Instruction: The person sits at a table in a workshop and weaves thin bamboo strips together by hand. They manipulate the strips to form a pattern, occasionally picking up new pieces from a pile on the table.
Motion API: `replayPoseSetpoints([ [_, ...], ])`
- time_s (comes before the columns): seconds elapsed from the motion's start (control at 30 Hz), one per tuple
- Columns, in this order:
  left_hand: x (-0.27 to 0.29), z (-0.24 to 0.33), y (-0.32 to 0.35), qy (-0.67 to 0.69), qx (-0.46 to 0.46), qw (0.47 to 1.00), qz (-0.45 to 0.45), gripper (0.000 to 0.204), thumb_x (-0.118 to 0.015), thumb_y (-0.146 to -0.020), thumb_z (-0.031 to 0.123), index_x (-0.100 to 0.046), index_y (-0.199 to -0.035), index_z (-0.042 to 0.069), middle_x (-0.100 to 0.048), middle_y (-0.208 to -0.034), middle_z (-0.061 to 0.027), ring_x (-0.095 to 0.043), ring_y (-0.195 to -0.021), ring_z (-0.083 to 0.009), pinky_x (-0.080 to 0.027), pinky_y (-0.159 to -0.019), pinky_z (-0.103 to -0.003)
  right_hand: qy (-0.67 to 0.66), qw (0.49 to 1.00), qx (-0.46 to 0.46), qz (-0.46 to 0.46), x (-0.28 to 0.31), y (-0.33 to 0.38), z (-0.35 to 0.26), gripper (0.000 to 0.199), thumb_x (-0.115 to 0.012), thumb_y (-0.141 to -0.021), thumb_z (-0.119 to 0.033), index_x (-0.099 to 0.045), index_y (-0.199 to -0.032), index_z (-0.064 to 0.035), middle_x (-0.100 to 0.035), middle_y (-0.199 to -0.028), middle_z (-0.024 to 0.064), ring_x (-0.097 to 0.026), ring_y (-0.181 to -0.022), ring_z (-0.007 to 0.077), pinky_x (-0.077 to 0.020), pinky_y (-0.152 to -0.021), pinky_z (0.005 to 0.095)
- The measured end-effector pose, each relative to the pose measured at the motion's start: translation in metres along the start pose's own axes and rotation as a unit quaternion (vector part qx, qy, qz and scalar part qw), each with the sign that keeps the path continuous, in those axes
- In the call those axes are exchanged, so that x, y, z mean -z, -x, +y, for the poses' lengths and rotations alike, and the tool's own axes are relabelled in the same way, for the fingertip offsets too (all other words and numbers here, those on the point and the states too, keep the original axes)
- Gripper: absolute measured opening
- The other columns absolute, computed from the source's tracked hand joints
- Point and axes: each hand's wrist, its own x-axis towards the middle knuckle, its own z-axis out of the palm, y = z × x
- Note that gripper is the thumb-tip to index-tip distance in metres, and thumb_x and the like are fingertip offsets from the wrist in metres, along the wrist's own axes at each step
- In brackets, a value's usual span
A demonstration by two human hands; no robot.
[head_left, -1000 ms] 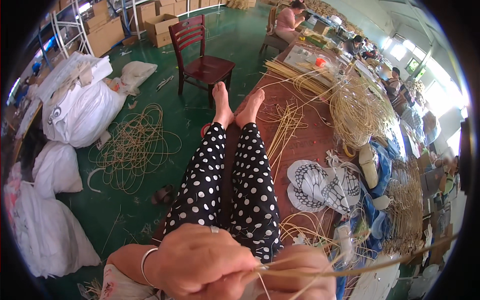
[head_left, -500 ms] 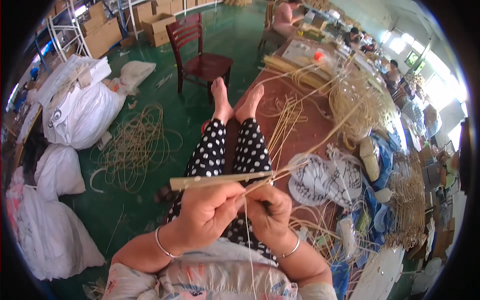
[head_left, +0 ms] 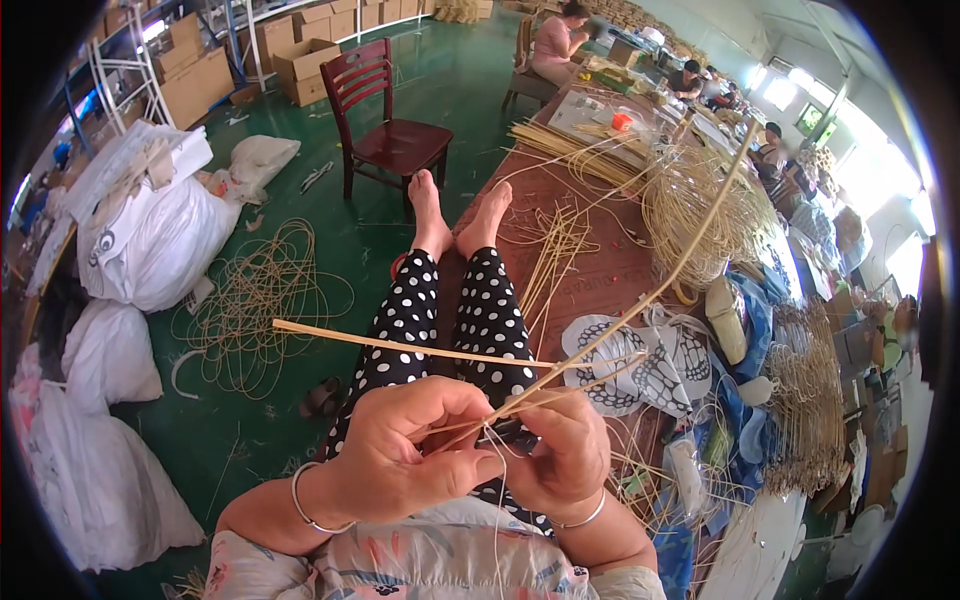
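Note:
Over my lap, my left hand [head_left: 410, 450] is closed round the lower ends of several thin bamboo strips, its thumb pointing right. My right hand [head_left: 562, 450] is closed beside it, its fingers bent at the point where the strips cross. From there a long bamboo strip [head_left: 650, 293] slants up to the right. A second, flatter bamboo strip [head_left: 400, 345] crosses it and sticks out to the left above my left hand. A white thread [head_left: 500, 540] loops at the joint between my hands and hangs down over my shirt. My right fingertips are partly hidden.
On the low brown table [head_left: 610, 265] at right lie bamboo sticks [head_left: 555, 255], coiled strips [head_left: 700, 215] and patterned wing-shaped pieces [head_left: 640, 365]. White sacks [head_left: 150, 250] and a loose coil [head_left: 260, 310] are on the floor at left. A wooden chair [head_left: 400, 145] stands ahead; people sit farther off.
The flat strip has turned and now reaches farther left, sloping down to the right. My left hand has opened up a little round the strips, and the thread's loop shows at the joint.

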Motion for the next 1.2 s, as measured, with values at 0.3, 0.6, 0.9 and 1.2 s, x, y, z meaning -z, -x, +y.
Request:
replayPoseSetpoints([
  [0.3, 0.007, -0.019, -0.004, -0.104, -0.028, 0.991, 0.079, 0.014, -0.060, -0.080, 0.005, -0.056, -0.090, -0.003, -0.054, -0.068, 0.0033, -0.044, -0.056, 0.0008, -0.036, -0.048, -0.015, -0.213, 0.951, -0.211, 0.078, -0.004, 0.014, 0.013, 0.033, -0.071, -0.068, -0.008, -0.050, -0.092, 0.0008, -0.059, -0.078, 0.0096, -0.056, -0.064, 0.0145, -0.0450, -0.055, 0.0239],
  [0.6, 0.021, -0.008, 0.001, -0.156, 0.009, 0.988, 0.004, 0.013, -0.061, -0.081, 0.009, -0.059, -0.088, -0.002, -0.059, -0.074, -0.0028, -0.053, -0.059, -0.0042, -0.042, -0.052, -0.015, -0.430, 0.814, -0.360, 0.151, 0.012, 0.007, 0.015, 0.015, -0.064, -0.080, -0.013, -0.054, -0.077, -0.0015, -0.061, -0.074, 0.0113, -0.054, -0.055, 0.0109, -0.0424, -0.047, 0.0190],
  [0.9, 0.013, 0.025, -0.017, -0.214, 0.010, 0.973, -0.081, 0.012, -0.059, -0.082, 0.007, -0.059, -0.089, -0.002, -0.060, -0.068, -0.0048, -0.055, -0.060, -0.0063, -0.044, -0.053, -0.020, -0.504, 0.803, -0.306, 0.085, 0.018, 0.005, 0.010, 0.010, -0.062, -0.078, -0.007, -0.056, -0.075, 0.0004, -0.060, -0.071, 0.0139, -0.054, -0.056, 0.0127, -0.0429, -0.048, 0.0207],
  [1.2, 0.002, 0.023, -0.014, -0.310, -0.115, 0.941, -0.068, 0.011, -0.069, -0.070, 0.008, -0.063, -0.078, 0.003, -0.060, -0.063, -0.0058, -0.055, -0.050, -0.0159, -0.040, -0.046, -0.026, -0.406, 0.870, -0.271, 0.067, 0.021, 0.017, 0.007, 0.010, -0.063, -0.077, -0.005, -0.056, -0.079, 0.0028, -0.061, -0.072, 0.0126, -0.054, -0.058, 0.0133, -0.0416, -0.051, 0.0225],
])
